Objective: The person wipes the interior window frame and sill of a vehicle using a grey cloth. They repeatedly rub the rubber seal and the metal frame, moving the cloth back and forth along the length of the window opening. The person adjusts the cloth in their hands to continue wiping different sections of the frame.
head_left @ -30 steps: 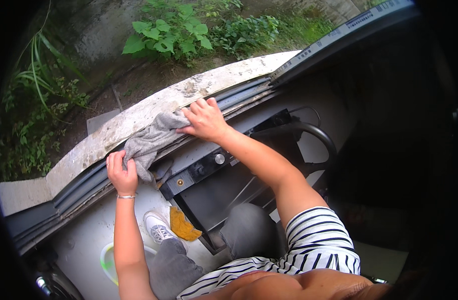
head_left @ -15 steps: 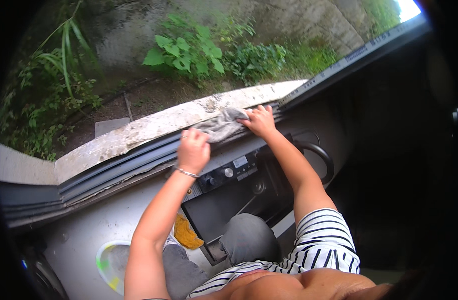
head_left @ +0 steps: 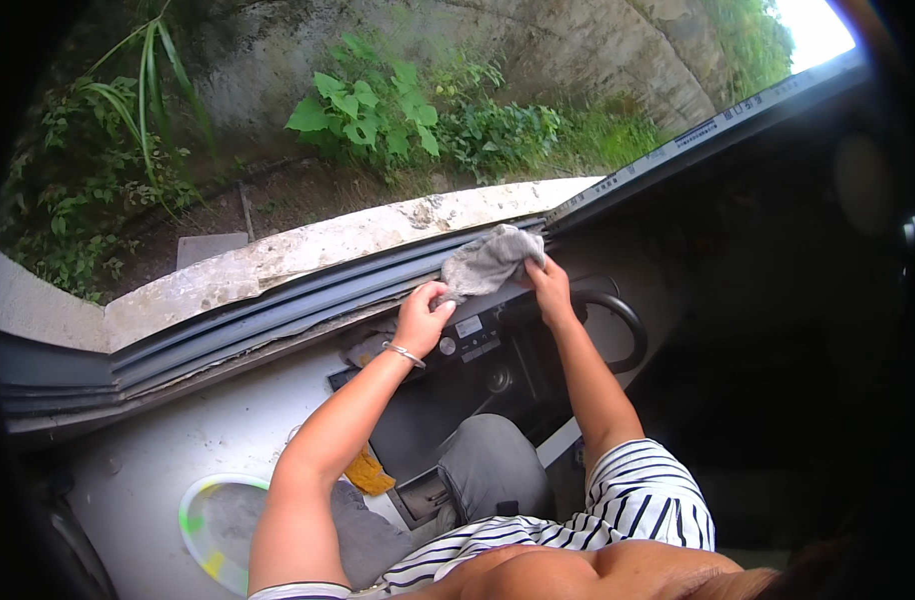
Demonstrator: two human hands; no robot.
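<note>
A grey cleaning cloth [head_left: 493, 262] is stretched between my two hands over the right end of the window track [head_left: 308, 308]. My left hand [head_left: 423, 318], with a silver bangle at the wrist, pinches the cloth's lower left corner. At the cloth's right edge my right hand [head_left: 550, 288] grips it with the fingers closed. The cloth hangs crumpled and covers part of the grey sliding rails. Just below my hands lies a black sink [head_left: 408, 425] with a control panel and a dark curved faucet [head_left: 633, 325].
A mustard-yellow cloth [head_left: 368, 474] lies beside the sink. A round basin with a coloured rim [head_left: 190, 520] stands at the lower left on the pale counter [head_left: 218, 430]. Beyond the white, stained sill [head_left: 308, 250] are green plants [head_left: 368, 112] and a rough wall.
Both hands have drawn back from the rails toward me, the left also moving right. The grey cloth is now lifted and spread out more between them.
</note>
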